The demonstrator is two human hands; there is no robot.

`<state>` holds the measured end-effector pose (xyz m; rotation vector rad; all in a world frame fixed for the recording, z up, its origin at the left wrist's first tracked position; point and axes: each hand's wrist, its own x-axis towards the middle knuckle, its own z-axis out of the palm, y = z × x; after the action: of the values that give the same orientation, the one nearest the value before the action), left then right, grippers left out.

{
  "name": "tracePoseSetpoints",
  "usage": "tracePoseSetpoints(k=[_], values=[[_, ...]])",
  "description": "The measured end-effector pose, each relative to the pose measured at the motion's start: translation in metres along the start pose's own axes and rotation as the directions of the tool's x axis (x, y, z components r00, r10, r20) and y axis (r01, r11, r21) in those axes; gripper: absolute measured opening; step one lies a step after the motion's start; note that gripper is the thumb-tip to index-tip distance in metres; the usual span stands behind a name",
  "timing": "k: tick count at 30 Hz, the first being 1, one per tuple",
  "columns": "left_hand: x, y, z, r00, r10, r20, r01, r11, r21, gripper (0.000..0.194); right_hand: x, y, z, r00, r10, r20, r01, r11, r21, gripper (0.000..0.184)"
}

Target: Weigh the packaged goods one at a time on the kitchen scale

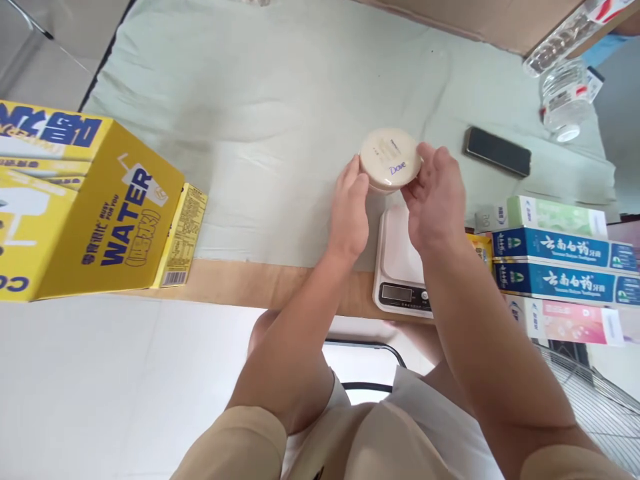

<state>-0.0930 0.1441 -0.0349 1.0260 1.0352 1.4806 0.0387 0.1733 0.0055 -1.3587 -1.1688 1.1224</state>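
A round cream-coloured Dove jar (387, 152), lid side up, is held between my two hands above the pale green cloth. My left hand (350, 217) presses its fingers against the jar's left side. On the opposite side, my right hand (436, 197) grips the rim with thumb and fingers. Just below the jar, near the table's front edge, a white digital kitchen scale (400, 257) is partly covered by my right hand and forearm. The scale's display looks dark.
Yellow drink cartons (115, 207) stand at the left. To the right are stacked toothpaste boxes (555, 250) and a black phone (497, 151). Clear plastic bottles (565, 97) lie at the far right, near a cardboard box (465, 17). A wire basket (595, 400) sits lower right.
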Motion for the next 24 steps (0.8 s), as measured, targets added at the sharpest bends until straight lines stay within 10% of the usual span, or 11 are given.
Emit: tracePoseSetpoints(k=[5,13,18,24], values=[[-0.02,0.022,-0.003,0.982,0.113,0.153,-0.092,0.986,-0.138,0.06,-0.06,-0.032,-0.036,0.986,-0.161,0.048,0.166,0.975,-0.145,0.065],[-0.059,0.031,0.009,0.888,0.106,0.448,-0.15,0.987,0.064,0.051,-0.145,-0.012,-0.086,0.981,0.012,-0.195,0.002,0.997,0.076,0.053],[-0.065,0.021,0.01,0.889,0.104,0.445,-0.198,0.965,0.172,0.043,-0.147,-0.001,-0.085,0.97,0.099,-0.221,-0.061,0.983,0.172,0.056],[-0.061,0.019,0.011,0.872,0.39,0.296,-0.481,0.796,0.368,0.049,-0.166,-0.015,-0.078,0.969,0.038,-0.245,-0.015,0.995,0.094,0.051]])
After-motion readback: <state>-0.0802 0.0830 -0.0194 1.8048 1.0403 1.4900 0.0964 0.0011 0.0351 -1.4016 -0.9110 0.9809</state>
